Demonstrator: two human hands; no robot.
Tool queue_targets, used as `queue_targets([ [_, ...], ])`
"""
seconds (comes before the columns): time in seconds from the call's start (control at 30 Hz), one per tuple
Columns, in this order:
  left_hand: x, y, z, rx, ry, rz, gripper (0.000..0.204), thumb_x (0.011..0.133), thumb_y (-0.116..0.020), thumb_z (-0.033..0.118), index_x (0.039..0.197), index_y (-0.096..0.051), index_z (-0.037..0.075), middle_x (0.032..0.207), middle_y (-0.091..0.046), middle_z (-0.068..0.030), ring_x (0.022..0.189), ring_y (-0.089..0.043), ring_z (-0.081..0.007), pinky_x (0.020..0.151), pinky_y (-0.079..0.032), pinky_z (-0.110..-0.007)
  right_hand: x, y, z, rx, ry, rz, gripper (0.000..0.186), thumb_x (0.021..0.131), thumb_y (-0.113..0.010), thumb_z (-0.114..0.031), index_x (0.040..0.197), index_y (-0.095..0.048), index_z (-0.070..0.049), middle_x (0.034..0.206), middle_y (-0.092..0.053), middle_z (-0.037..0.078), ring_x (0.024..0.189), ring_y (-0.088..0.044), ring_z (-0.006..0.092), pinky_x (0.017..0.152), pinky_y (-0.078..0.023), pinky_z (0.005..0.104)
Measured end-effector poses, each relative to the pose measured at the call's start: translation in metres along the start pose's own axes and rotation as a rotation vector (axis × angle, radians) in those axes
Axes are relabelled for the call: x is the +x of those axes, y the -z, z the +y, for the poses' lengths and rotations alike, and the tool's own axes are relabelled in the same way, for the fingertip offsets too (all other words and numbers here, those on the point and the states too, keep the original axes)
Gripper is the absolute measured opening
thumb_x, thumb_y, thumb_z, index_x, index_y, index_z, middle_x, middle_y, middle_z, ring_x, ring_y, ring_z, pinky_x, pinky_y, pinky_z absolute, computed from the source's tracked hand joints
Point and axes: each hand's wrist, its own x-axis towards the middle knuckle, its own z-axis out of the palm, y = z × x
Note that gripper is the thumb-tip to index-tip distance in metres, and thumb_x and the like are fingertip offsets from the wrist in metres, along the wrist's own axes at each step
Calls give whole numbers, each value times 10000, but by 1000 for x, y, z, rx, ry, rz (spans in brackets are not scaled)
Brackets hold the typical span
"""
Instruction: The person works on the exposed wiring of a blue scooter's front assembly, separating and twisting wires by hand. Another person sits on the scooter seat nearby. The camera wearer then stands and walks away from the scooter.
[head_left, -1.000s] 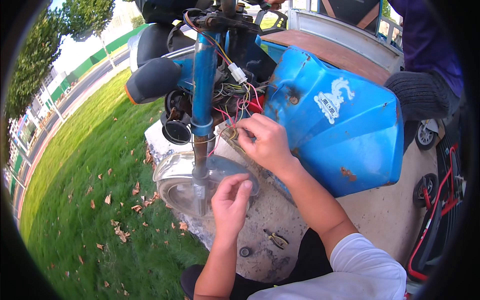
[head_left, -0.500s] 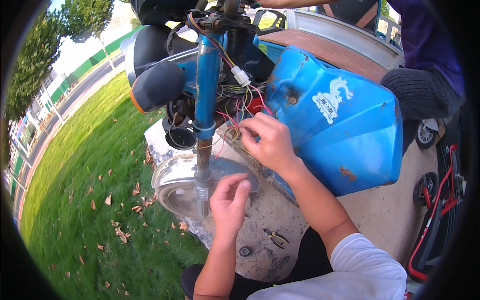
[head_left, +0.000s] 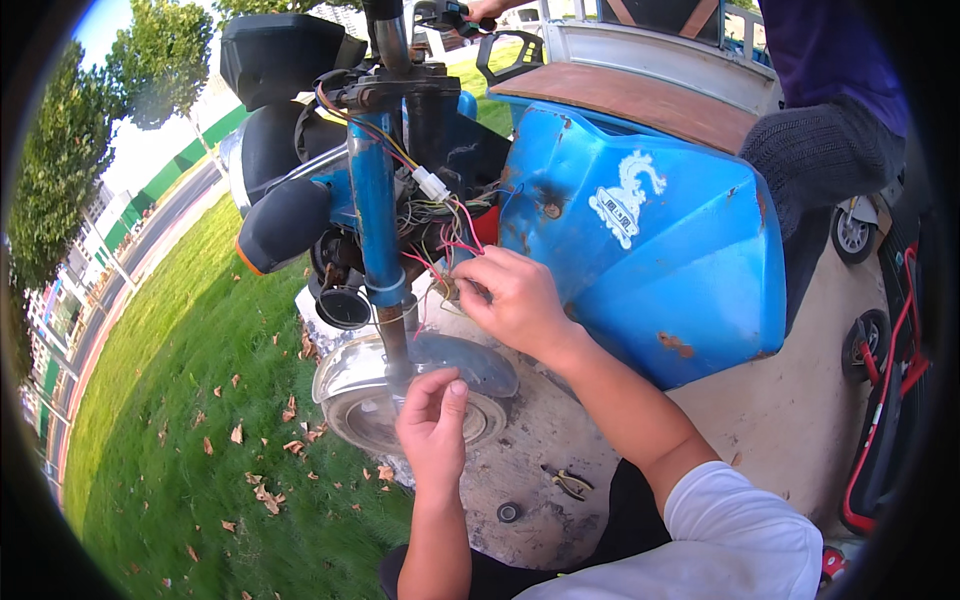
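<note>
My right hand [head_left: 515,300] is closed in a pinch on thin wires [head_left: 438,262], pink, yellow and others, hanging behind the fork tube. Below it and to the left, my left hand [head_left: 432,425] is closed, thumb near curled fingers, in front of the wheel. What it holds, if anything, I cannot make out. The blue fork tube [head_left: 374,210] of a three-wheeled cargo vehicle rises before me. A white plug connector [head_left: 431,184] hangs on the wiring beside it. The front wheel [head_left: 470,420] sits under a shiny mudguard [head_left: 465,362].
A dented blue body panel [head_left: 680,260] fills the right side. Pliers [head_left: 568,482] and a black tape roll [head_left: 509,512] lie on the concrete. Grass [head_left: 200,370] lies left. A person in a purple top [head_left: 840,60] is at upper right, near a red metal frame [head_left: 885,390].
The view has shifted, so the vehicle sits a little left and lower. My right hand stays at the wires. My left hand remains below, its fingers more curled.
</note>
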Motion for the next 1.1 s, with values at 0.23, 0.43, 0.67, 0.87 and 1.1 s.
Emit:
queue_targets([
  [0.23, 47, -6, 50, 417, -502, 42, 145, 888, -664, -23, 1032, -661, -18, 949, -647, -63, 853, -588, -145, 785, -470, -268, -1, -5, 3, 74, -45, 42, 63, 783, -698, -69, 823, -651, -76, 759, -605, 74, 691, -616, 300, 592, -496, 410],
  [0.43, 107, -15, 91, 1224, -1010, -212, 315, 760, -649, -51, 1053, -696, 55, 1082, -675, -60, 983, -584, -273, 874, -450, -392, -2, 1, 2, 318, -181, 85, 87, 866, -695, -46, 930, -639, -27, 799, -615, 93, 644, -620, 225, 567, -492, 327],
  [0.67, 128, -4, 103, 1463, -984, -456, 176, 766, -685, 17, 925, -681, 94, 997, -668, -23, 985, -574, -266, 876, -436, -407, -14, 13, 3, 505, -173, 49, 102, 909, -672, -79, 938, -607, -6, 846, -618, 101, 726, -631, 235, 661, -510, 329],
  [0.87, 135, 15, 98, 1187, -925, -415, 183, 780, -704, -20, 938, -697, 70, 1003, -711, -35, 933, -625, -255, 833, -449, -371, -18, 11, 23, 383, -2, 74, 125, 913, -686, -108, 930, -625, 0, 858, -633, 97, 817, -605, 204, 742, -485, 302],
  [1.1, 135, 17, 98, 1103, -874, -381, 169, 790, -699, -29, 936, -705, 56, 978, -723, -52, 882, -641, -251, 821, -457, -356, 0, 8, 26, 403, -412, 422, 162, 905, -679, -51, 1049, -630, 4, 891, -601, 78, 733, -584, 160, 659, -490, 302],
])
